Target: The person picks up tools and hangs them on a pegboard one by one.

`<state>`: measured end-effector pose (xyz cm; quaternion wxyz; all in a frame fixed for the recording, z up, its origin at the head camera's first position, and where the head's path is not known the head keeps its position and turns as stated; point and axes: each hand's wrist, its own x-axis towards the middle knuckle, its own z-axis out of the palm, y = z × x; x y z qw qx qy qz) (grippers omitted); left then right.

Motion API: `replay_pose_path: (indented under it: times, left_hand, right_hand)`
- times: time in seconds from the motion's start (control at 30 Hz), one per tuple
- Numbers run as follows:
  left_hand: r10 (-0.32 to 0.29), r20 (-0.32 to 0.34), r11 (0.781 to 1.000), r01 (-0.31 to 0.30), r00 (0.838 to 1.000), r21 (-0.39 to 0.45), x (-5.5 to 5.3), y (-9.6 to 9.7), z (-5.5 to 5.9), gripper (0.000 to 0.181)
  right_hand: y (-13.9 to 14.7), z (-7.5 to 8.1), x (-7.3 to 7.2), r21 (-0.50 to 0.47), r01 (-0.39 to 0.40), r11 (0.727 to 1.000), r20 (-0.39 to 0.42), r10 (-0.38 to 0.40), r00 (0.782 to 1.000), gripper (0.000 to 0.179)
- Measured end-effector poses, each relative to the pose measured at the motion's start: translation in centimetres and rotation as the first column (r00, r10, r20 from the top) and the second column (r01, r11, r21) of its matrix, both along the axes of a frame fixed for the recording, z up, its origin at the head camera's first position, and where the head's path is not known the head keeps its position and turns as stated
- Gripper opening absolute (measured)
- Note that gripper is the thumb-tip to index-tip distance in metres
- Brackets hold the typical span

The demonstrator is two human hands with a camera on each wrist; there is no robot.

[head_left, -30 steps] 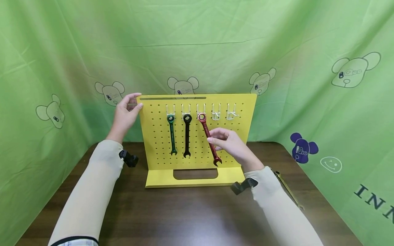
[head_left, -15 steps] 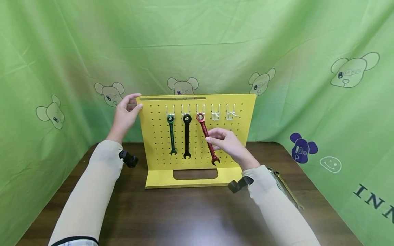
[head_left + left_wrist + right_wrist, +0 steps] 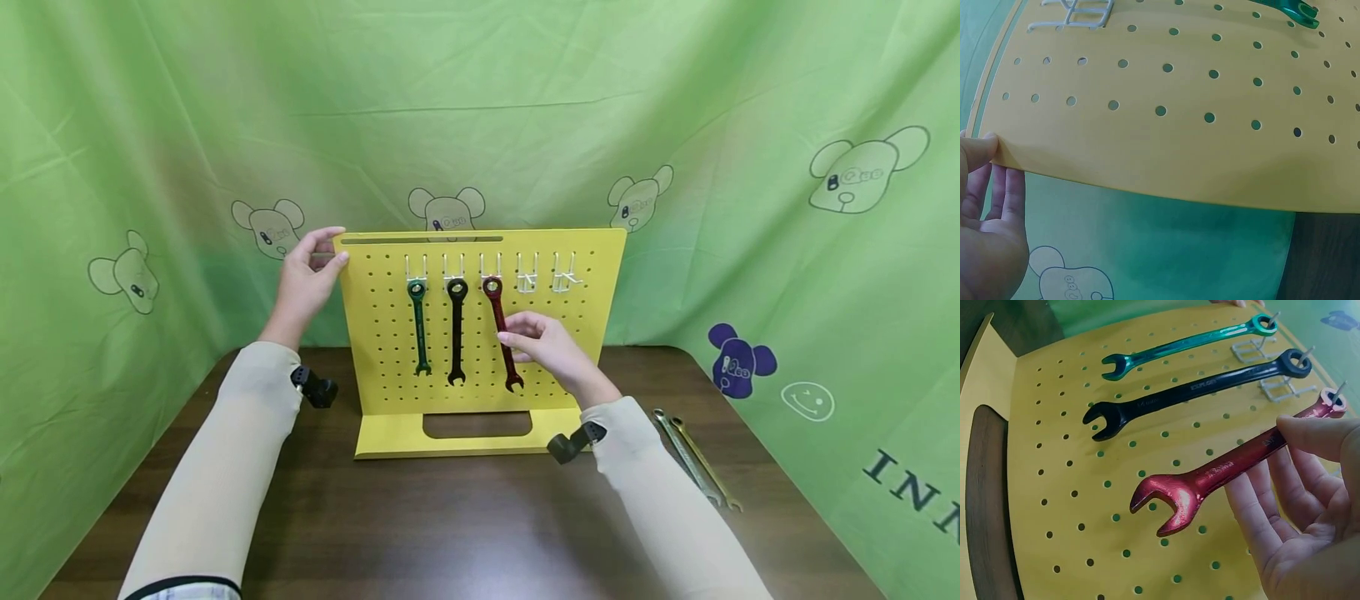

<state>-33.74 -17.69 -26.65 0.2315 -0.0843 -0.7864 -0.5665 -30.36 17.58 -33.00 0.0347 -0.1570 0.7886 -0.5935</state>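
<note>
With thumb and fingers, my right hand (image 3: 551,348) pinches a red wrench (image 3: 1210,475) by its shaft. The wrench's ring end is on a white hook's prong in the right wrist view; its open jaw points down, slightly tilted. My left hand (image 3: 306,283) grips the upper left corner of the yellow pegboard (image 3: 1147,156), thumb in front and fingers behind. To the left of the red wrench hang a black wrench (image 3: 457,333) and a green wrench (image 3: 420,333), each by its ring end.
Two bare white hooks, one (image 3: 527,279) beside the other (image 3: 564,279), are at the board's right. A silver wrench (image 3: 684,454) and a gold wrench (image 3: 705,462) lie on the brown table (image 3: 450,525) at right. Green cloth (image 3: 480,100) surrounds the table.
The red wrench's lower end has swung left and nearer the board, so it hangs straighter. My right hand moved slightly left with it, uncovering the silver wrench. My left hand stayed put.
</note>
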Motion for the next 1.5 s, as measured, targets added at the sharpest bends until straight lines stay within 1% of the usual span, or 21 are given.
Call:
replay_pose_path:
  times: [0.23,0.5,0.83,1.03,1.27,1.5]
  left_hand:
    - [-0.01,0.0,1.0,0.01,1.0,0.008,-0.1,0.1,-0.1,0.038]
    - [-0.012,-0.003,1.0,0.012,1.0,0.011,0.1,0.0,0.0,0.038]
    - [-0.007,0.0,1.0,0.007,1.0,0.006,0.2,0.0,0.1,0.038]
    - [-0.008,-0.002,1.0,0.008,1.0,0.008,0.2,0.0,0.1,0.038]
    - [-0.005,-0.008,1.0,0.005,1.0,0.007,0.3,0.1,0.1,0.038]
    - [-0.005,-0.004,1.0,0.005,1.0,0.003,0.4,0.1,0.2,0.038]
  right_hand:
    - [-0.5,-0.6,-0.7,-0.051,0.008,0.999,0.046,-0.006,0.999,0.041]
    - [-0.9,-0.8,-1.1,-0.09,0.024,0.996,0.048,-0.02,0.999,0.039]
    - [-1.1,-1.0,-1.2,-0.131,-0.002,0.991,0.056,0.01,0.998,0.042]
    - [-0.7,-1.2,-1.1,-0.112,-0.033,0.993,0.04,0.037,0.999,0.044]
    - [-0.1,-1.2,-0.2,-0.059,-0.028,0.998,0.052,0.032,0.998,0.042]
    - [0.9,-1.2,0.4,-0.011,-0.04,0.999,0.039,0.04,0.998,0.044]
